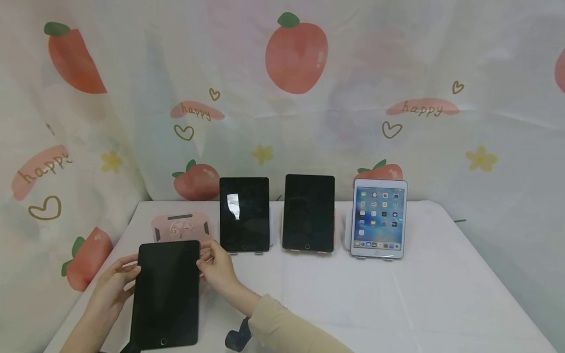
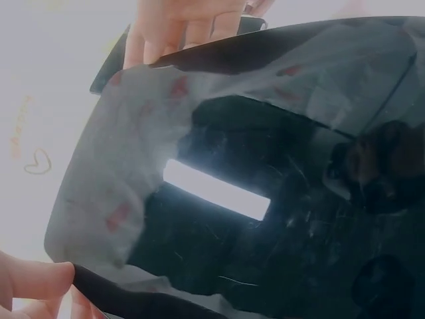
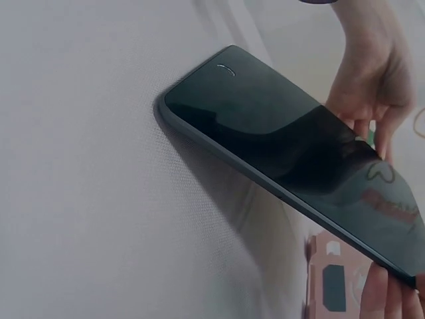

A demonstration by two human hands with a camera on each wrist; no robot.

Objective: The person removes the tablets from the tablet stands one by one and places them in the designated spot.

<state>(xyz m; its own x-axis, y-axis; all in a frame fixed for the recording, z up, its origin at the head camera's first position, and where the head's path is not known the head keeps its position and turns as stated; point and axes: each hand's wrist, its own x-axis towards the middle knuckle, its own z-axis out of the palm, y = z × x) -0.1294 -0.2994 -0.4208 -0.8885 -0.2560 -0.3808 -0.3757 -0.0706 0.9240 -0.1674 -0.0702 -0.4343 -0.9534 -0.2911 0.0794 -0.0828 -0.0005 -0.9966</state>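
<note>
A black tablet (image 1: 166, 294) with a dark screen and a home button at its lower end stands tilted between both hands. My left hand (image 1: 108, 289) grips its left edge near the top, thumb on the front rim. On the opposite edge, the right hand (image 1: 218, 267) pinches the upper corner area. The tablet's bottom end is close over the white cloth in the right wrist view. Behind its top lies a pink stand (image 1: 182, 226) with dark pads and cutouts, partly covered. Glossy reflections cross the screen (image 2: 219, 193) in the left wrist view.
Two black tablets, one at left (image 1: 244, 215) and another in the middle (image 1: 308, 213), lean on stands along the back. A white tablet (image 1: 378, 218) with a lit home screen stands to their right. The white-clothed table (image 1: 353, 304) meets a fruit-patterned curtain (image 1: 309, 132).
</note>
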